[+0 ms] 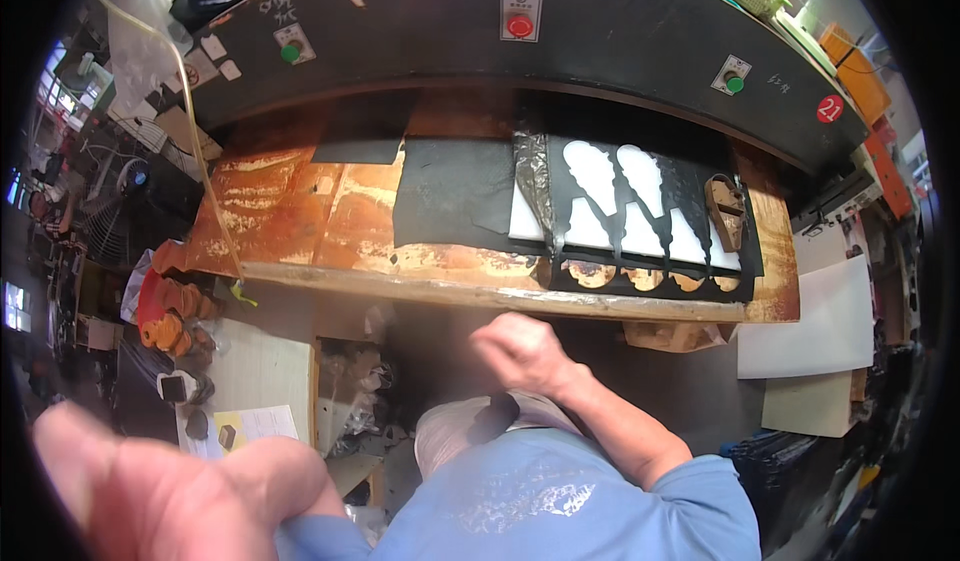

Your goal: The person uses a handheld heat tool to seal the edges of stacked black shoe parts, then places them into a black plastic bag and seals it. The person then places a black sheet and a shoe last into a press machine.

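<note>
My left hand (165, 491) is raised at the lower left, close up and blurred, palm showing and fingers stretched out. It holds nothing that I can see. My right hand (525, 353) is in front of my body, just short of the workbench's front edge, fingers curled closed; whatever may be inside them is hidden. Beyond it on the bench lies a black sheet (455, 196) whose right part has shoe-sole-shaped cut-outs. White sheet material (590, 176) shows through several of these openings. A cutting die (725, 211) stands on the sheet's right end, apart from both hands.
A worn brown workbench (270, 206) runs across the middle. Behind it spans a dark machine beam (420, 41) with a red button (519, 27) and two green ones. A hose (190, 111) hangs at the left, near orange pieces (170, 311). A white sheet (810, 321) is at the right.
</note>
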Tool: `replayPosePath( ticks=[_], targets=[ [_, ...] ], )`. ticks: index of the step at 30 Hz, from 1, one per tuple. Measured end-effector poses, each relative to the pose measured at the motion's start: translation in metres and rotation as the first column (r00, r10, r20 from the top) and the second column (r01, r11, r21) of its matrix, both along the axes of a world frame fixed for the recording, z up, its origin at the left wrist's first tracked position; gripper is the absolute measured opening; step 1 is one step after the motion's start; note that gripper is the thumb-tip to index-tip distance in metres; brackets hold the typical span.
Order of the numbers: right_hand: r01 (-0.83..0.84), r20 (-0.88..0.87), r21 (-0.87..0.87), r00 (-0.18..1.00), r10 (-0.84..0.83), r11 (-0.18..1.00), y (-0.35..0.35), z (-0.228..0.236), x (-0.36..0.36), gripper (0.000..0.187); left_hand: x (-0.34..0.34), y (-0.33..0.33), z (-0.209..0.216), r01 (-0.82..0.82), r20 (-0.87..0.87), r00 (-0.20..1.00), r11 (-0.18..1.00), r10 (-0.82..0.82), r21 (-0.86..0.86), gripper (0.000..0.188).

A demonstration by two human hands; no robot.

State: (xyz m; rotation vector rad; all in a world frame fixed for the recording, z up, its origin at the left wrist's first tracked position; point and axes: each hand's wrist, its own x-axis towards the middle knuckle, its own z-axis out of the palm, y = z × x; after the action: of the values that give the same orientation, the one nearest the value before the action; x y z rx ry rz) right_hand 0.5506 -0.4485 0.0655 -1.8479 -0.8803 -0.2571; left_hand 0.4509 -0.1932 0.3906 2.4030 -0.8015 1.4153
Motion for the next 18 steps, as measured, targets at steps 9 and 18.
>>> replayPosePath(
  ticks=[9, 18],
  targets=[
    [0.597, -0.178, 0.016, 0.791, -0.585, 0.802, -0.117, -0.024, 0.034, 0.008, 0.132, 0.147, -0.257, -0.674, -0.489, 0.737, 0.559, 0.467, -0.482, 0.072],
    [0.657, -0.190, -0.123, 0.720, -0.667, 0.744, -0.099, -0.038, 0.049, 0.007, 0.178, 0.296, -0.340, -0.800, -0.757, 0.530, 0.521, 0.381, -0.298, 0.038]
  ],
)
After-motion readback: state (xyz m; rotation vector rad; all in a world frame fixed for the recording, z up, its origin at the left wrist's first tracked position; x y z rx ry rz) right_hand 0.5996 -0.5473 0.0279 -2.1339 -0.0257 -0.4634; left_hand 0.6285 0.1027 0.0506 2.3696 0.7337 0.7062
